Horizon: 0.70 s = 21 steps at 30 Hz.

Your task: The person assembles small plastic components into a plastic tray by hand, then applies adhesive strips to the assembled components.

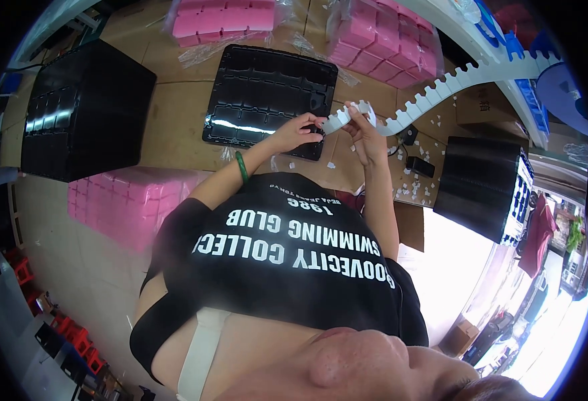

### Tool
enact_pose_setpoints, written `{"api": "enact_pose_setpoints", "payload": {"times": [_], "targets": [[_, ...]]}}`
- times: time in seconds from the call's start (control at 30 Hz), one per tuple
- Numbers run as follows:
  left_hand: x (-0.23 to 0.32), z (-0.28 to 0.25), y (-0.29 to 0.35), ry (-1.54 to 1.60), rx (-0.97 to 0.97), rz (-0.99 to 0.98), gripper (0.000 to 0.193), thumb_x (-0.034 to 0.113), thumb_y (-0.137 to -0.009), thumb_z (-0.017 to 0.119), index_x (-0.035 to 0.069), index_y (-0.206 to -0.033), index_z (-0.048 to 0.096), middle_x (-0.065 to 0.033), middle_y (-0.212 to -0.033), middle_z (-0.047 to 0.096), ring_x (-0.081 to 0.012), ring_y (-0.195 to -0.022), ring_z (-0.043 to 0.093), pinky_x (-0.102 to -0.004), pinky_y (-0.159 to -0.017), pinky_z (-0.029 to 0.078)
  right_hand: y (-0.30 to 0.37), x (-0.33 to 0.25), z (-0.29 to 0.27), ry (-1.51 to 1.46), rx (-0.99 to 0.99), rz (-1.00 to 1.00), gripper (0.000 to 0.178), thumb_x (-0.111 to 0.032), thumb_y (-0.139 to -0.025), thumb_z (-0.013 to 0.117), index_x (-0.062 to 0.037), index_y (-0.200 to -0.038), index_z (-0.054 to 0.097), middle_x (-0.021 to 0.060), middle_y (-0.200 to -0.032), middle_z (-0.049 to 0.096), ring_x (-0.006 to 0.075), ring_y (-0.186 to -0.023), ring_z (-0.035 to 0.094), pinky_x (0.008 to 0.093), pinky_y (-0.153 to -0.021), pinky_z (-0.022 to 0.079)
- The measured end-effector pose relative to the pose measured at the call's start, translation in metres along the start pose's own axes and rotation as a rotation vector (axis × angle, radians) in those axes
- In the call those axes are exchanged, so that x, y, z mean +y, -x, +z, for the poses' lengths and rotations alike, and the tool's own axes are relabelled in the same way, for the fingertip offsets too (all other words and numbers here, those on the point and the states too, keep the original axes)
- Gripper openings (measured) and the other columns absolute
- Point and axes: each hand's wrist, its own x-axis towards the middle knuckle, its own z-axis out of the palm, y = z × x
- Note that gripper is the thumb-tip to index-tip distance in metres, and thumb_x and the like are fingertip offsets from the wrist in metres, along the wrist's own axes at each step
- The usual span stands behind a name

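Note:
A white strip with a notched edge [434, 93] runs from a roll [564, 97] at the right to my hands. My right hand [366, 134] is closed on it near its free end, thumb on top. My left hand [297, 132], a green bangle [242, 167] on its wrist, pinches at the strip's tip; any small piece between those fingertips is too small to make out. Just beyond my left hand lies a glossy black plastic tray [267, 90] with molded compartments, flat on the brown cardboard surface [177, 127].
Tall stacks of black trays stand at the left [87, 113] and right [478, 180]. Plastic-wrapped pink foam blocks sit at the back [224, 20], back right [384, 43] and lower left [123, 200]. White scraps [407, 184] lie around a small black box [419, 166] to the right.

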Motion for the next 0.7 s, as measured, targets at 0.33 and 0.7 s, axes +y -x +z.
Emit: {"api": "enact_pose_setpoints", "payload": {"times": [0.33, 0.7], "targets": [[-0.008, 0.010, 0.024, 0.118, -0.142, -0.090, 0.027, 0.013, -0.090, 0.064, 0.001, -0.112, 0.057, -0.0081, -0.110, 0.062, -0.0120, -0.102, 0.058, -0.0259, -0.094, 0.043, 0.006, -0.011, -0.031, -0.401, 0.046, 0.024, 0.019, -0.006, -0.092, 0.058, 0.0039, -0.109, 0.060, 0.0107, -0.106, 0.065, 0.0144, -0.088, 0.065, 0.0251, -0.077, 0.058], [-0.020, 0.008, 0.058, 0.245, 0.001, -0.315, 0.022, 0.028, -0.096, 0.055, 0.007, -0.097, 0.061, 0.0022, -0.082, 0.062, -0.0060, -0.076, 0.055, -0.0210, -0.070, 0.042, 0.014, 0.120, -0.064, -0.042, -0.214, 0.568, 0.028, -0.005, -0.091, 0.058, 0.0040, -0.117, 0.056, 0.0142, -0.112, 0.061, 0.0215, -0.102, 0.061, 0.0338, -0.089, 0.051]]}}
